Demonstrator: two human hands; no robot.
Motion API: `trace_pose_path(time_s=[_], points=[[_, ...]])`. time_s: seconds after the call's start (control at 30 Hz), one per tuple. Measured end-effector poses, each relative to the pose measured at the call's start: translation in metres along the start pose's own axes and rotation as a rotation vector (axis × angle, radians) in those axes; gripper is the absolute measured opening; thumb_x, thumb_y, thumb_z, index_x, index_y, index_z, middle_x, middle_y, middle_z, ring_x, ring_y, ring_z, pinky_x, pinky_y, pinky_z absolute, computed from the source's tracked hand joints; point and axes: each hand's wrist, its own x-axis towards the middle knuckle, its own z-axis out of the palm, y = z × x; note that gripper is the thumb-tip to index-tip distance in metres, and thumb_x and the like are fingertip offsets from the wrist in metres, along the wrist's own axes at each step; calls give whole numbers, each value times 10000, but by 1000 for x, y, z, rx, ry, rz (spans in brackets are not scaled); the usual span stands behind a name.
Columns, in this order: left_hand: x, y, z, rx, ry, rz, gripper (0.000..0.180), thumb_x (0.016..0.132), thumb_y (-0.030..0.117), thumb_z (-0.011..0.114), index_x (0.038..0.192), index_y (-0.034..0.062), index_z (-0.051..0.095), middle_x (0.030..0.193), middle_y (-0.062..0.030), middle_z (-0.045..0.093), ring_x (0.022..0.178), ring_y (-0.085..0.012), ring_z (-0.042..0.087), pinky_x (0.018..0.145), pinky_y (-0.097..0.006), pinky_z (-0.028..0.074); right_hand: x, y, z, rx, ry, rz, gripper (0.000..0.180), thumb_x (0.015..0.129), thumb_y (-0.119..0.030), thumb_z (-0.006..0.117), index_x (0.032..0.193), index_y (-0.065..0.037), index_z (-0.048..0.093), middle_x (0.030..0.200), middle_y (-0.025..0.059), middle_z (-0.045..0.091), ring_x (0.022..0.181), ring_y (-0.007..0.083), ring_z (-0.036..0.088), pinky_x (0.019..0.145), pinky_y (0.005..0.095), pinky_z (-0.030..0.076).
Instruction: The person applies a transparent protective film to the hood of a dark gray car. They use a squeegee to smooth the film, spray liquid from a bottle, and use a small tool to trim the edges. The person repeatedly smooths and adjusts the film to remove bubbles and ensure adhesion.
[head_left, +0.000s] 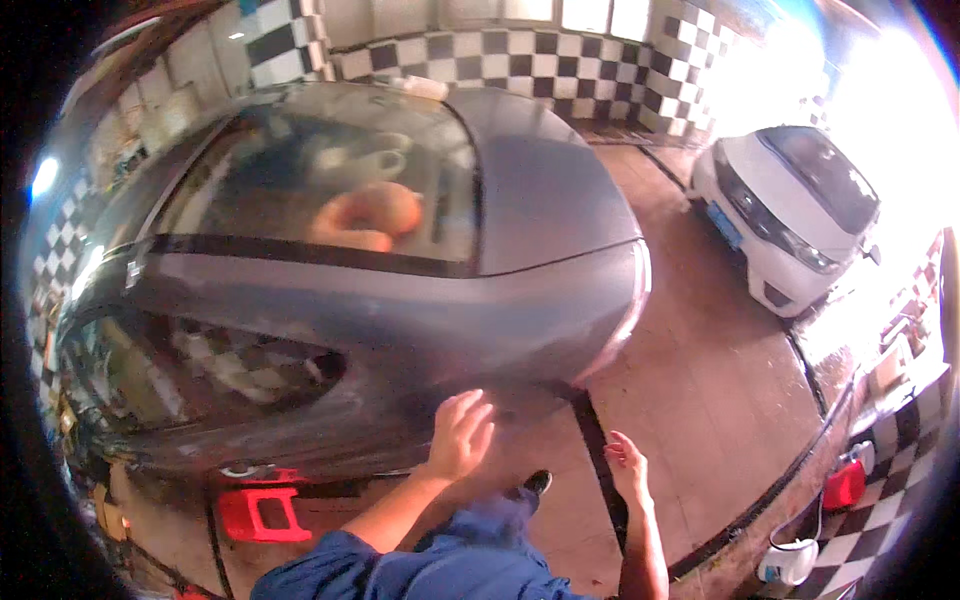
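Centrally, the left hand (458, 436) lies flat against the lower rear panel of a grey car (400, 330), fingers spread wide and holding nothing. The right hand (627, 468) hangs free just beside the car's rear corner, over the brown tiled floor (710, 390), fingers loosely open and empty. Both forearms emerge from blue sleeves at the lower edge. An orange ring-shaped cushion (365, 218) lies behind the car's rear window. A red stool (262, 510) stands on the floor under the car's lower edge. A white car (790, 215) is parked well apart, toward the floor's far right side, before a black-and-white chequered wall (500, 60)
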Motion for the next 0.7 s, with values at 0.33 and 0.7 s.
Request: trace_pose_path(time_s=[0.33, 0.7], points=[[168, 71, 206, -93, 77, -26, 366, 810, 119, 699, 1153, 39, 601, 1284, -180, 516, 1164, -357, 504, 998, -474, 385, -74, 261, -288, -285, 103, 1016, 205, 825, -94, 607, 1025, -54, 628, 744, 59, 639, 620, 170, 591, 577, 308, 490], [317, 86, 349, 287, 337, -227, 367, 808, 110, 675, 1161, 58, 591, 1310, -165, 488, 1172, -372, 471, 997, -495, 373, 279, 252, -441, -320, -211, 796, 94, 803, -146, 608, 853, -83, 656, 735, 62, 649, 582, 190, 601, 554, 349, 491]])
